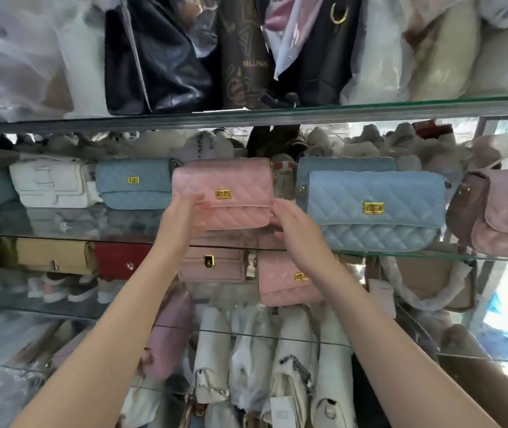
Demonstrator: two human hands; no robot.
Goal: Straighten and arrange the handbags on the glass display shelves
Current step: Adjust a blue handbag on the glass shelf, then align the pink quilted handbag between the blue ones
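Both hands are bracketing the pink quilted handbag (225, 193) on the middle glass shelf (401, 254): the left hand (181, 216) is cupping its lower left corner with fingers loosely curled, and the right hand (289, 219) is pressing its lower right edge with fingers mostly extended. Neither is closing fully around the bag; they are steadying it from the sides rather than gripping it.

The bag is standing slightly tilted, its base near the shelf's front lip, between a small blue quilted bag (133, 183) on its left and a larger blue quilted bag (373, 208) just beside it on the right.

The risks are looking plain enough. With such a light hold, the bag could be slipping forward off the smooth glass and dropping toward the pink bags (283, 278) on the shelf below. The right hand is working close to the larger blue bag, so a sideways nudge could be knocking it askew or toward the edge. Pushing the pink bag back too firmly could be disturbing the wrapped stock behind it.
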